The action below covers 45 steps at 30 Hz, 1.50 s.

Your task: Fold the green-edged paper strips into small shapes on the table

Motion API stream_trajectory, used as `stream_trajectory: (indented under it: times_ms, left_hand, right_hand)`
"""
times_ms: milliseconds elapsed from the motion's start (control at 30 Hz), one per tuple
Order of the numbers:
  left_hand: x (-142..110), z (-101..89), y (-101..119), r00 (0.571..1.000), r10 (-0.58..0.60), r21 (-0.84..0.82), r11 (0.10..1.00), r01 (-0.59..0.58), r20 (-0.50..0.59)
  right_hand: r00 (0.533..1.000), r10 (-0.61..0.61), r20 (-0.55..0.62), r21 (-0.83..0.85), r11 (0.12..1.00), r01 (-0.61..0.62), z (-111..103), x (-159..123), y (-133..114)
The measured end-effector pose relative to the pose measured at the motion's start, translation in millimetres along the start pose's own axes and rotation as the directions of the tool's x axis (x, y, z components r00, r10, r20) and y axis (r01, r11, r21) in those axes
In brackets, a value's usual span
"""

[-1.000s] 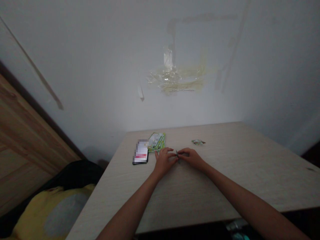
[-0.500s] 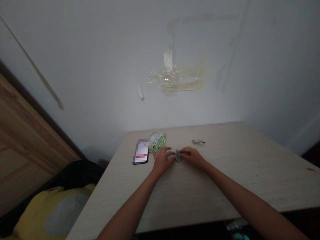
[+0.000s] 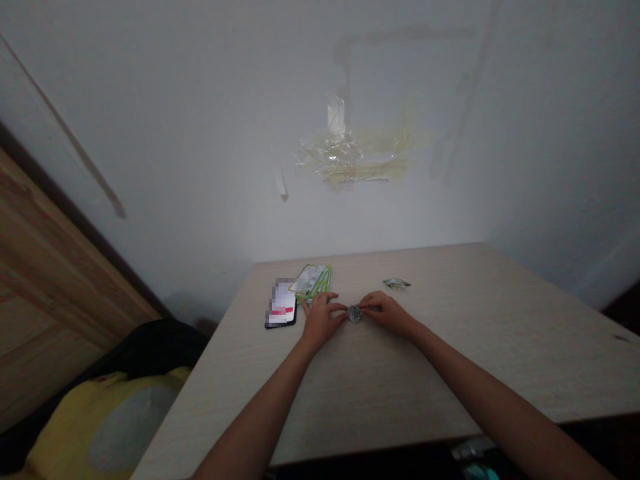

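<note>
Both my hands rest on a pale wooden table near its far middle. My left hand and my right hand pinch a small silvery wrapper between their fingertips, one from each side. The wrapper lies low over the tabletop and looks flattened. Just left of my left hand lies a black phone with its screen lit. Behind that hand sits a stack of green and white sachets.
A small torn green wrapper piece lies farther back to the right. The table stands against a white wall with old tape remains. A wooden panel and a yellow and black bag are at the left.
The wrapper has turned from edge-on to showing its flat face between my fingers. Both hands have shifted slightly away from me.
</note>
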<state>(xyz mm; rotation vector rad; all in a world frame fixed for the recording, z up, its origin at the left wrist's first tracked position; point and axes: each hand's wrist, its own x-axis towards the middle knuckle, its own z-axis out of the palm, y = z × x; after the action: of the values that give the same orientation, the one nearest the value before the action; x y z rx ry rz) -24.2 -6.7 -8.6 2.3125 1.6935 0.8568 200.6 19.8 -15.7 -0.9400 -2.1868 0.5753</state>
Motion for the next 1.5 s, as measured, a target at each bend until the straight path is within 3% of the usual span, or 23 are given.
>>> stream_trajectory:
  times_ms: [233,500,933,1133,1500]
  left_hand:
    - [2,-0.7,-4,0.999,0.038,0.016,0.999,-0.038,0.019]
    - [2,-8.9,-7,0.984,0.141,0.013,0.990,-0.143,0.111]
    - [0,-1.0,2,0.997,0.038,-0.007,0.999,-0.038,0.061]
    - [-3,-2.1,6,0.996,0.060,0.012,0.998,-0.061,0.073]
    - [-6,-0.6,5,0.989,0.142,0.070,0.987,-0.145,0.042]
  right_hand:
    - [0.997,-0.074,0.034,-0.055,0.996,0.076,-1,-1,10]
    - [0.994,-0.087,0.072,-0.101,0.990,0.095,-1,-4,14]
    - [0.996,-0.086,0.034,-0.119,0.989,0.089,1,-5,9]
    - [0.991,-0.131,-0.033,-0.068,0.989,0.128,4,-3,9]
    - [0.973,-0.225,0.059,-0.114,0.966,0.231,-2,-2,-6]
